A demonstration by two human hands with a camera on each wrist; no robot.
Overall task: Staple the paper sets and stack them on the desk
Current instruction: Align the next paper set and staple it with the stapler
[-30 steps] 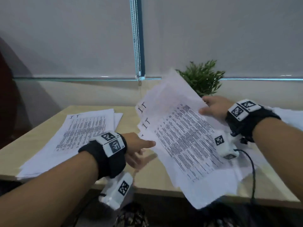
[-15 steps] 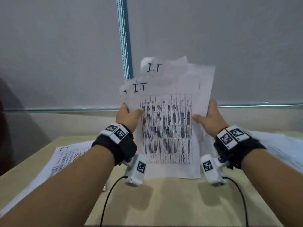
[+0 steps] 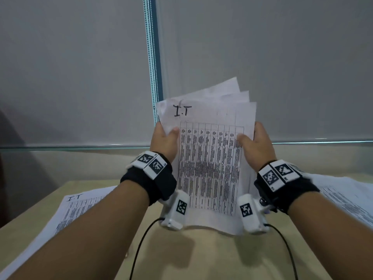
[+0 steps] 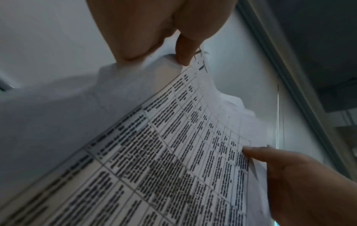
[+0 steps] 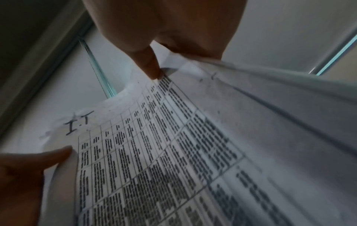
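While the sheets are held upright above the desk (image 3: 212, 257), the following is observed.

Paper set (image 3: 210, 158): several printed sheets, fanned at the top corners, are held upright between both hands; the front sheet is marked "I.T"; the bottom edge is curled just over the desk surface.
Left hand (image 3: 164, 141): raised with the forearm extended forward; the left edge of the set is pinched, thumb laid on the front sheet, fingers hidden behind.
Right hand (image 3: 256, 142): raised likewise; the right edge is pinched, thumb pressed on the printed table, fingers wrapped behind.
Left pile (image 3: 80, 207): printed sheets are laid flat on the desk.
Right pile (image 3: 347, 197): more sheets are laid flat at the right edge.
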